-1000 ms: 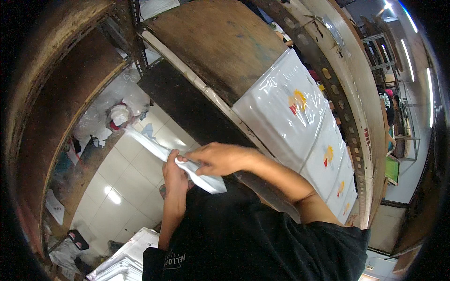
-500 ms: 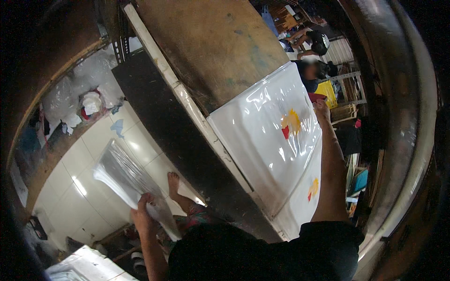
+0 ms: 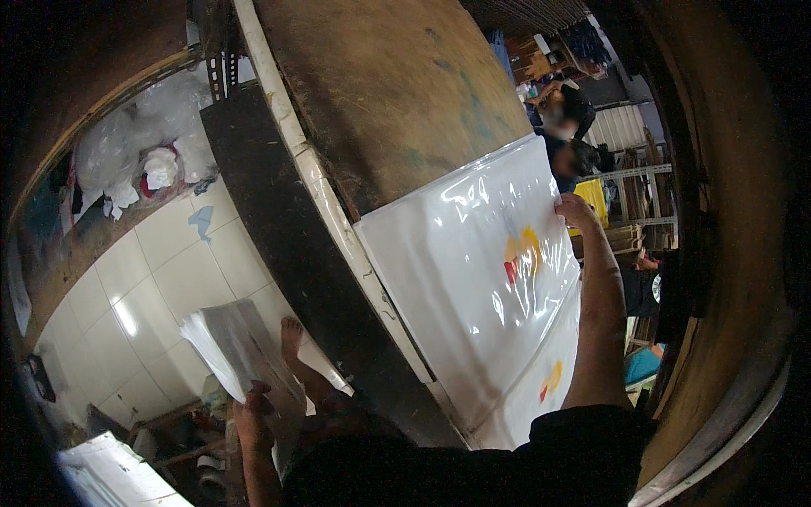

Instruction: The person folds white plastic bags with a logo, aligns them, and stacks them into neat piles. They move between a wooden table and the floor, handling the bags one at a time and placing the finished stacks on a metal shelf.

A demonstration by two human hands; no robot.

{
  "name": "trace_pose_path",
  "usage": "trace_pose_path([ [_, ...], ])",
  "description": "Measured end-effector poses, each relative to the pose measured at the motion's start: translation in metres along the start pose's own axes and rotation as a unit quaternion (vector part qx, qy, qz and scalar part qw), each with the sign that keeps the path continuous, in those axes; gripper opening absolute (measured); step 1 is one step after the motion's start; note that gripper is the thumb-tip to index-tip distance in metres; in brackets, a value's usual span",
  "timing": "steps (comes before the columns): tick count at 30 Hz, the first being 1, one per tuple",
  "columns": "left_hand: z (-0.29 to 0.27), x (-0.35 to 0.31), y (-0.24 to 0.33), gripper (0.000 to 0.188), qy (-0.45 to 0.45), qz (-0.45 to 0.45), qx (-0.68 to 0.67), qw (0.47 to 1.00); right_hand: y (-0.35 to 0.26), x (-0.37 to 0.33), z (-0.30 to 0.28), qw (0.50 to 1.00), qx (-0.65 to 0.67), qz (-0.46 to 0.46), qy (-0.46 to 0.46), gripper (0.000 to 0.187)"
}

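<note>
My left hand (image 3: 252, 422) is closed round a folded stack of clear plastic sheets (image 3: 241, 338), held low over the floor beside the table. Over on the table lies a pile of glossy white plastic sheets (image 3: 460, 253), with a yellow, orange and red print (image 3: 522, 253) near its right side. At the far right edge of that pile, my right hand (image 3: 579, 213) has its fingers bent over the rim of the sheets, pinching it. Nearer my body, a second white sheet (image 3: 528, 376) with a similar print (image 3: 552, 380) lies against the pile.
The brown, stained tabletop (image 3: 380, 84) stretches behind the sheets, with a pale rail (image 3: 312, 173) and dark board (image 3: 279, 220) along its left. Bundled clear plastic (image 3: 135, 135) lies beyond the tiled floor (image 3: 182, 279). Two people (image 3: 570, 127) are at the far right, near a yellow thing (image 3: 594, 201).
My left hand and its clear sheets have moved down, toward me. My right hand has lowered slightly along the pile's edge; the dark red thing beside it no longer shows.
</note>
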State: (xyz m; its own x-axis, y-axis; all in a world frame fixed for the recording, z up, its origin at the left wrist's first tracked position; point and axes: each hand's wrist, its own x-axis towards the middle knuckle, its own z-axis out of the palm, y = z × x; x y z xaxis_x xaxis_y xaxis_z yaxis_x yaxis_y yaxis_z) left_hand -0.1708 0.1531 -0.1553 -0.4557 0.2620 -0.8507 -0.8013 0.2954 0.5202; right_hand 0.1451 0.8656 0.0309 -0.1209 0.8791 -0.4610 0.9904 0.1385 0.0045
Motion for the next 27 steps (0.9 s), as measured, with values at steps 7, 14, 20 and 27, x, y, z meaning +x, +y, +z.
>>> trace_pose_path([
  [7,0.001,0.005,-0.014,0.029,0.006,0.037,-0.004,0.999,-0.004,0.0,-0.003,0.996,-0.073,-0.056,0.017,0.043],
  [14,-0.001,0.005,0.0,0.028,0.05,0.006,0.015,0.999,0.0,0.004,0.008,0.994,-0.038,-0.072,0.077,0.055],
  [20,0.003,0.008,-0.004,0.032,0.074,0.014,-0.002,0.997,-0.027,-0.02,0.001,0.993,-0.092,-0.051,0.046,0.072],
  [27,0.0,0.008,-0.012,0.029,0.045,0.039,0.034,0.998,-0.008,-0.016,0.016,0.983,0.018,-0.141,0.117,0.057],
])
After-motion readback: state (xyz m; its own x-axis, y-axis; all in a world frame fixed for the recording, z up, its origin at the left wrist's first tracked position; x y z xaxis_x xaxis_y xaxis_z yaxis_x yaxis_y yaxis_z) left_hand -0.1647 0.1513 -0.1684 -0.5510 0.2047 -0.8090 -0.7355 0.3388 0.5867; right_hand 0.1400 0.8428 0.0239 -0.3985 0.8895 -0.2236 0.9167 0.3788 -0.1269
